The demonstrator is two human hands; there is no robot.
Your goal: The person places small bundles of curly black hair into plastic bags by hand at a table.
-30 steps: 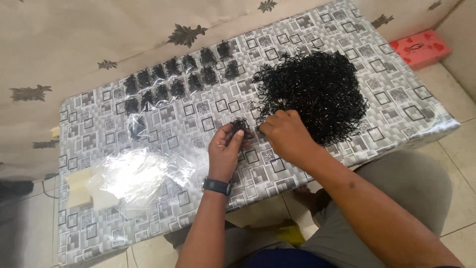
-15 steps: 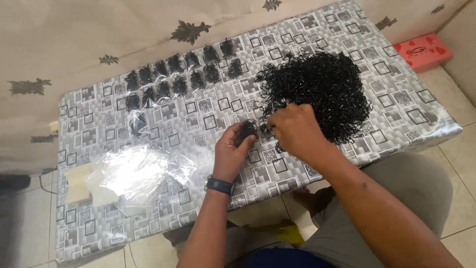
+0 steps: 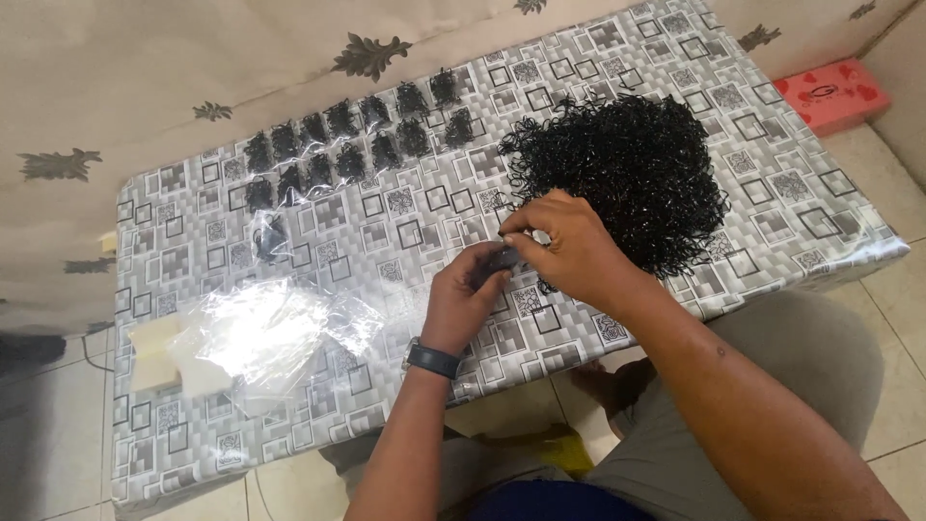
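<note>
Both hands, L [image 3: 465, 301] & R [image 3: 569, 249], pinched shut on 1 small bag of black bands [image 3: 502, 259], 1 big loose pile [image 3: 625, 174] beside, approx 14 filled bags [image 3: 349, 145] behind

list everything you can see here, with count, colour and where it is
table: one, grey cover with square pattern, fills the middle
pile of small bands: one, black, right part of table
small filled bags: about seventeen, clear with black contents, two rows at the far edge, strays below on the left
empty bags: loose heap, clear, near left
white blocks: two, white, left of the heap
box: one, red, on floor at far right
wall covering: beige with leaf motifs, behind table
wristband: one, dark, left wrist
left hand: holds a small dark bundle, near edge
right hand: pinching at that bundle
</note>
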